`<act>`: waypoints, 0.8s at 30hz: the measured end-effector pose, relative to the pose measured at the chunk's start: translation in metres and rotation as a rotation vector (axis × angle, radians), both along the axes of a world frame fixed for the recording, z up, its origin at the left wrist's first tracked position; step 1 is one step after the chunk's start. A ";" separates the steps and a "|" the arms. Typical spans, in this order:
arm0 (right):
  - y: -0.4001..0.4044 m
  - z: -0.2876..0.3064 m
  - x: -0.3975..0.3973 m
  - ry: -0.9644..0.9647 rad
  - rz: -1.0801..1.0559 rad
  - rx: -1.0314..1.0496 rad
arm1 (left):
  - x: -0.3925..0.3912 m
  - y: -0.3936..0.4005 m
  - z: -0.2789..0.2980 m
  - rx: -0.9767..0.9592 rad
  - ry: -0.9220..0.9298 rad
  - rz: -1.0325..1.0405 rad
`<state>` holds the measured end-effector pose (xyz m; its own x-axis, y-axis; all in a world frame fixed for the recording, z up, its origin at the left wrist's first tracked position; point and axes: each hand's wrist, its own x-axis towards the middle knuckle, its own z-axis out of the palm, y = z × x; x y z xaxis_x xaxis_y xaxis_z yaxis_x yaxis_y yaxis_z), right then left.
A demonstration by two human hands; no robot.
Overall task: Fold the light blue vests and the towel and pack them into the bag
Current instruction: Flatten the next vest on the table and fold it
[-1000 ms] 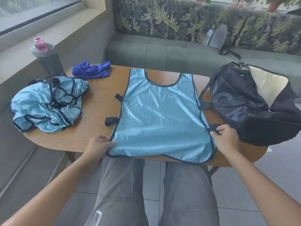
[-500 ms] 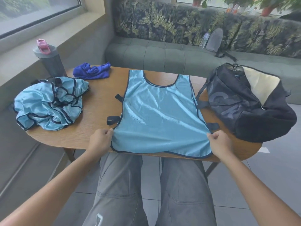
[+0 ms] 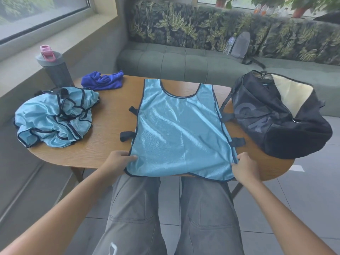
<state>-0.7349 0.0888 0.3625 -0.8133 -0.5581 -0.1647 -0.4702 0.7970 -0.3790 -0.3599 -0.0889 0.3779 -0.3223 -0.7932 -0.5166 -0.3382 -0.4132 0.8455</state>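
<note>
Pinching the flat light blue vest (image 3: 180,129) at both lower corners: your left hand (image 3: 117,161) has its thumb on top of the fabric at the near-left edge, fingers curled under; your right hand (image 3: 243,167) grips the near-right edge just below the lower side strap. The vest lies spread on the table (image 3: 114,144), neck hole toward the far side, hem hanging slightly over the near edge above your knees. Black side straps stick out on both sides.

Remaining vests (image 3: 55,116) sit in a crumpled pile at the table's left end, unfolded, well apart from the flat one. The towel (image 3: 103,81), dark blue, is bunched up at the far-left part of the table, just beyond the pile. The bag (image 3: 276,116), black, lies on its side at the right end of the table, mouth unzipped with a pale lining showing; one strap of it touches the vest's right edge.

A grey shaker bottle (image 3: 55,69) with a pink cap stands behind the pile, near the window ledge. A sofa (image 3: 184,59) with leaf-pattern back runs behind the table, with a clear bottle (image 3: 229,43) and a small grey pack (image 3: 241,45) on it.
</note>
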 end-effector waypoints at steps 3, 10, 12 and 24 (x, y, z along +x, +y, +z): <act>0.006 0.007 -0.003 0.057 0.012 -0.072 | 0.001 0.000 -0.003 -0.042 -0.053 0.020; 0.018 0.009 -0.018 0.038 -0.027 -0.170 | 0.010 -0.003 -0.030 -0.206 -0.277 0.022; 0.024 0.007 -0.014 -0.004 -0.032 -0.208 | 0.009 0.000 -0.031 -0.280 -0.324 0.014; 0.055 -0.005 0.008 -0.121 0.085 -0.481 | 0.045 0.020 -0.031 -1.555 -0.618 -0.987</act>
